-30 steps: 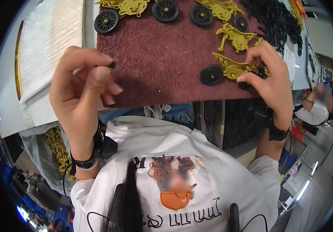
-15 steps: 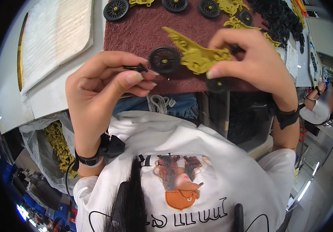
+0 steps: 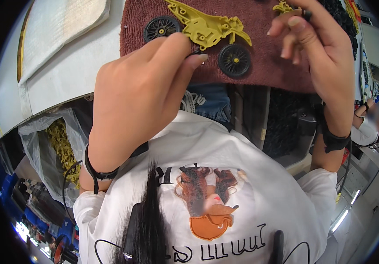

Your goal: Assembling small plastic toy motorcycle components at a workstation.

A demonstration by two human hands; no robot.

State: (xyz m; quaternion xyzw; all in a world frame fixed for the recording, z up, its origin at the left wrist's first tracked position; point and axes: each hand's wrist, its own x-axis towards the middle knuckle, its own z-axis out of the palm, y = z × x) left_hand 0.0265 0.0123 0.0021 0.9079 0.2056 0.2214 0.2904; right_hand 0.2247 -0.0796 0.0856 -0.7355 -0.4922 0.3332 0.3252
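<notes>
A yellow plastic toy motorcycle body half [image 3: 209, 28] lies on the reddish-brown towel [image 3: 277, 72], its inner side with round pegs facing up. Black spoked wheels with yellow hubs flank it, one wheel [image 3: 158, 27] at its left and another wheel [image 3: 234, 60] below its right end. My left hand [image 3: 139, 94] is closed in a pinch at the body's lower edge, on a small black part [image 3: 195, 52] mostly hidden by the fingers. Above the towel's right side, my right hand [image 3: 319, 48] has loosely curled, parted fingers. A black bit [image 3: 306, 15] shows beside them; whether it is held is unclear.
Another yellow part [image 3: 281, 6] lies beyond my right hand. Black parts [image 3: 345, 26] are heaped at the far right. A white foam sheet [image 3: 66, 31] rests on the left of the table. Below hangs a clear bag [image 3: 35, 141] of yellow parts. Another person [image 3: 372, 123] sits at far right.
My right hand has let go of the yellow body, which now lies on the towel, and has moved up and right. My left hand has brought the black part over to the body.
</notes>
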